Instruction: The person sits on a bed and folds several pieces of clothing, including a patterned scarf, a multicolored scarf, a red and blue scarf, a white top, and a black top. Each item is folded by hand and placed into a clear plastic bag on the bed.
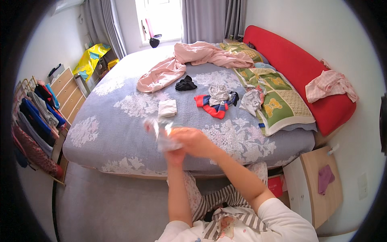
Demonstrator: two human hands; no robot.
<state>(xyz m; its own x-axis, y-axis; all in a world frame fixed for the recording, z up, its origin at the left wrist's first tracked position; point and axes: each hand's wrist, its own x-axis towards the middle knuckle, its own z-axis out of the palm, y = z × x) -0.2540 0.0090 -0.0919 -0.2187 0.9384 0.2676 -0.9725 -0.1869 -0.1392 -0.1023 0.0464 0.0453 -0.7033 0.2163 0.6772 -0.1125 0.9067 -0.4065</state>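
Close together over the near part of the bed, my left hand [175, 156] and my right hand [192, 140] hold a light grey-white piece of cloth [164, 143]. Motion blurs the cloth, and its exact kind cannot be told. It partly hides my left hand, which sits below the right one. Just beyond them lies a folded white cloth [167, 108] on the bedspread [127, 145]. Farther right are a red and navy garment [211, 109], a crumpled grey garment [219, 93] on top of it, and another crumpled light garment [251, 101]. A black cloth item [186, 83] rests behind the folded one.
A pink blanket [205, 54] is bunched across the far side of the bed. Green bear-patterned pillow covering [278, 103] lies by the red headboard [290, 63]. At right stands a bedside cabinet [314, 181] with a purple cloth [326, 179]; at left, a clothes rack [39, 121].
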